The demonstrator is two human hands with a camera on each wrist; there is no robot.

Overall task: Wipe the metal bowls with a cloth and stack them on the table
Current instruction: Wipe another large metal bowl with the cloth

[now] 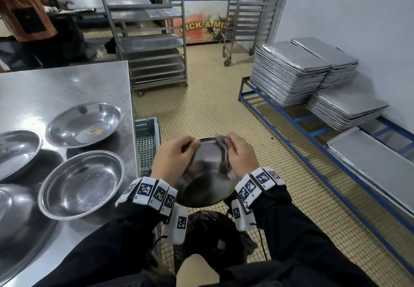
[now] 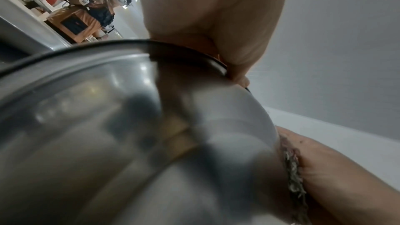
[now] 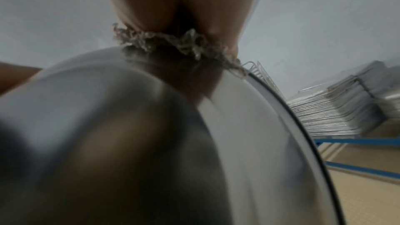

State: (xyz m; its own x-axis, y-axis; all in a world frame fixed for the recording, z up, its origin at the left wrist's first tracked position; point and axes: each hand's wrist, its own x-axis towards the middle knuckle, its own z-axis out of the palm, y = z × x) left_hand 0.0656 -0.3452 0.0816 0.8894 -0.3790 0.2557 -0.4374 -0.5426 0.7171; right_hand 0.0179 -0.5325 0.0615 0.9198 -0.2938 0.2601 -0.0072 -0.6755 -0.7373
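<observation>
Head view: I see the bowl (image 1: 205,170) held over the floor, just off the table (image 1: 67,85) edge. My left hand (image 1: 173,152) grips its far rim; my right hand (image 1: 240,152) pinches the cloth (image 1: 221,150) against the rim, cloth mostly hidden. Both wrist views are blurred, filled by bowl metal. Freezer (image 1: 201,18) front reads "ICK & MI", ends cut off. On the table: two whole bowls, two more cut off at the frame edge. Three tray stacks (image 1: 289,71) on the blue rack.

Black sleeves, tagged wrists

Behind the fingers, 2 white wristbands (image 1: 146,193) of black square-code tags; black sleeves (image 1: 298,237); thin black cable (image 1: 263,245).
</observation>
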